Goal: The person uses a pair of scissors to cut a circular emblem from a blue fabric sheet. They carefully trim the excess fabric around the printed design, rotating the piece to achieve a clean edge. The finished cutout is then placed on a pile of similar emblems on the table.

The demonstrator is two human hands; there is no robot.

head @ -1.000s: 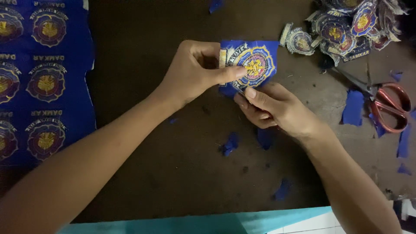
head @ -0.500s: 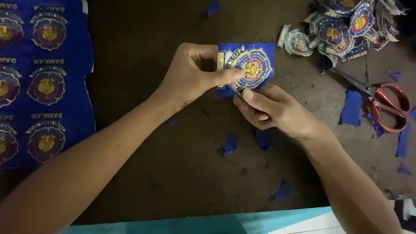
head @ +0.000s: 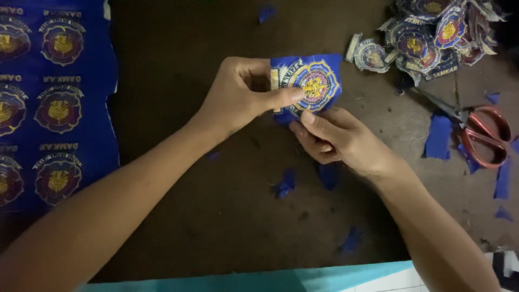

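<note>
A blue embroidered patch (head: pixel 316 81) with a round gold and purple emblem is held above the dark brown table (head: pixel 178 205). My left hand (head: pixel 243 94) pinches its left side, thumb laid across the front. My right hand (head: pixel 332 135) grips its lower edge from beneath with thumb and fingers. The patch still has uneven blue cloth around the emblem.
A blue cloth sheet (head: pixel 54 103) with rows of the same emblems lies at the left. A pile of cut-out patches (head: pixel 432 32) sits at the top right. Red-handled scissors (head: pixel 481 135) lie at the right. Blue cloth scraps (head: pixel 284 184) are scattered around. A teal edge (head: pixel 243 278) runs along the bottom.
Both hands have turned the patch slightly between them; it stays at about the same place above the table.
</note>
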